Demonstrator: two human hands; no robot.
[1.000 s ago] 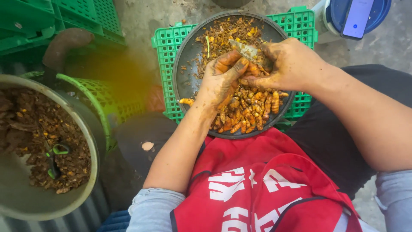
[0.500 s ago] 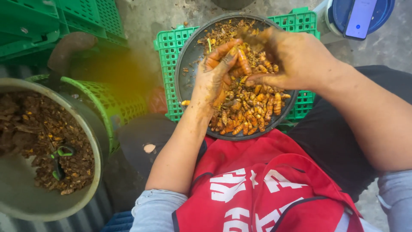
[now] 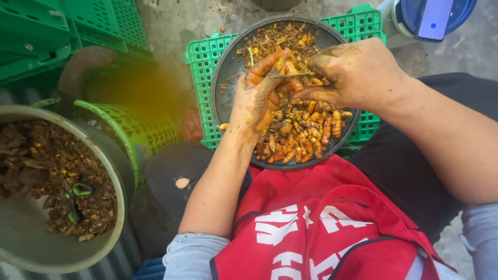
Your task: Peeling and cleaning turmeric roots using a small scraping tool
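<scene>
We see an orange turmeric root (image 3: 290,70) pinched in the left hand (image 3: 257,101) at upper centre, above the dark round pan (image 3: 223,88) of roots. The right hand (image 3: 358,72) grips a small blade (image 3: 290,75) against it. Under the pan lies a green crate (image 3: 199,83); at lower left, a grey bowl (image 3: 31,254) of peelings.

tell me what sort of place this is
Probably an informal food-prep spot on bare concrete floor: a round dark metal pan of orange turmeric-like roots rests on a green plastic crate, beside a large grey basin of brown peelings.
</scene>
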